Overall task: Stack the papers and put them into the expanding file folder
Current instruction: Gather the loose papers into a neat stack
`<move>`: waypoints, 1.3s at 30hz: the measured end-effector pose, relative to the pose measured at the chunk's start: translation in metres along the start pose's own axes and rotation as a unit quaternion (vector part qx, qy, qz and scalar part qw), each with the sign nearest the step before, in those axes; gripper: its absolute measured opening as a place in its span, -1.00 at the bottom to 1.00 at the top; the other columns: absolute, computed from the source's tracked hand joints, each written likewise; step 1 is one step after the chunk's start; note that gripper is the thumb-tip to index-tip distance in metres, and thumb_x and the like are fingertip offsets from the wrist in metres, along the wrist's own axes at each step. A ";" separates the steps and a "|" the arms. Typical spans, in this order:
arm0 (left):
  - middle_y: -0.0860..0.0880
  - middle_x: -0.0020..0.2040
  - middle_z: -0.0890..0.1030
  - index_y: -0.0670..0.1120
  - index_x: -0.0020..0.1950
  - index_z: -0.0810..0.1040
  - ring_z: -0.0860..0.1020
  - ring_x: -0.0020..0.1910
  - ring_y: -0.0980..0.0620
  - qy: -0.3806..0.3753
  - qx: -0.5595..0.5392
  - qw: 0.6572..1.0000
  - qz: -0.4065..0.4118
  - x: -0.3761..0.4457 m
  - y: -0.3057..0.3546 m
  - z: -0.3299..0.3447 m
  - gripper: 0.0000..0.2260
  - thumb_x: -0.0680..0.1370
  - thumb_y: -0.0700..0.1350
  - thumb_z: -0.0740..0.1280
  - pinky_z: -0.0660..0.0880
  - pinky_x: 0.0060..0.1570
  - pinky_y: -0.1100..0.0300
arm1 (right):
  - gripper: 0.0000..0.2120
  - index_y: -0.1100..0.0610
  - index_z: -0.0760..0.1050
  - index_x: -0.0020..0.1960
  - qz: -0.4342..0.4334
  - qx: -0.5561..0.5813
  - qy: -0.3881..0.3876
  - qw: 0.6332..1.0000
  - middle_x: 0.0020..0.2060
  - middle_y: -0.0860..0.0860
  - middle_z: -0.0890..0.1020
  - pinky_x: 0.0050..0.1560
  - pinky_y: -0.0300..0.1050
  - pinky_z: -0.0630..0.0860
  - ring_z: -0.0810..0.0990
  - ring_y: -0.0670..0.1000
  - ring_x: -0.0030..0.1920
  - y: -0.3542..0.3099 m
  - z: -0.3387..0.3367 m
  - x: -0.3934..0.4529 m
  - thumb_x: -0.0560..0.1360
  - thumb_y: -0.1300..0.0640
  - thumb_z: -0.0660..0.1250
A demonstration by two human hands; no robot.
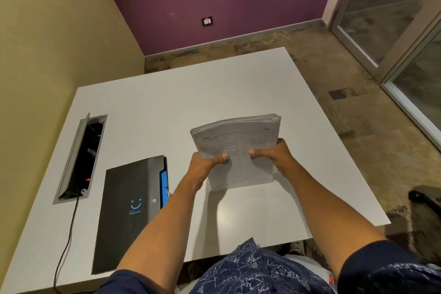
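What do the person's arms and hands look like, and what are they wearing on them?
Both hands, the left hand and the right hand, are bare, with no gloves, rings or watch visible. The forearms are uncovered. Short dark navy sleeves end near the elbows, and a blue garment with a pale line pattern shows at the lap.

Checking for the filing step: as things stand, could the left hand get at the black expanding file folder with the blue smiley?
Probably yes, but not right now. The black expanding file folder lies flat just left of the left forearm with nothing between, yet the left hand and right hand both grip the white paper stack above the white table.
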State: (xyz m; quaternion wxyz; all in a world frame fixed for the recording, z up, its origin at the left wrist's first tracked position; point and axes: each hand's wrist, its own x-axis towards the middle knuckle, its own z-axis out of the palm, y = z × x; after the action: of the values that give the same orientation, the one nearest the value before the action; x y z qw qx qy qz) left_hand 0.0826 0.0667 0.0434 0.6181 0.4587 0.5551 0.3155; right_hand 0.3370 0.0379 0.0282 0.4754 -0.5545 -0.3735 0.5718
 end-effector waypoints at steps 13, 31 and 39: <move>-0.13 0.23 0.72 -0.11 0.35 0.63 0.70 0.21 -0.16 -0.024 -0.178 0.980 -0.090 -0.004 -0.003 -0.016 -0.57 0.50 -0.11 0.56 0.66 0.11 -0.07 | -0.53 0.10 0.59 0.33 0.068 0.061 -0.057 0.994 0.20 0.07 0.73 0.03 -0.02 0.69 0.74 0.13 0.15 0.022 0.002 -0.015 0.44 0.13 0.55; -0.24 0.19 0.69 -0.30 0.23 0.62 0.65 0.18 -0.23 0.128 0.103 0.974 -0.158 -0.001 -0.056 0.005 -0.77 0.57 -0.30 0.40 0.58 0.27 -0.12 | -0.79 0.00 0.58 0.25 0.109 -0.042 0.030 0.993 0.11 -0.04 0.74 -0.12 -0.21 0.65 0.76 -0.08 -0.03 0.060 0.008 -0.020 0.66 0.20 0.34; -0.17 0.19 0.71 -0.21 0.27 0.65 0.65 0.19 -0.19 0.110 0.183 0.965 -0.153 -0.007 -0.063 0.004 -0.66 0.53 -0.38 0.30 0.58 0.26 -0.04 | -0.71 0.25 0.50 0.36 0.141 -0.171 0.051 0.974 0.24 0.14 0.65 0.08 -0.04 0.60 0.65 0.12 0.11 0.074 0.008 -0.013 0.66 0.25 0.31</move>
State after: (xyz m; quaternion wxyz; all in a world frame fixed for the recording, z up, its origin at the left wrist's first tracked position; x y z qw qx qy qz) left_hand 0.0775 0.0354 -0.0116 0.4995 0.4364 0.7314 0.1584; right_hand 0.3184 0.0067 -0.0385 0.3064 -0.7029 -0.3590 0.5322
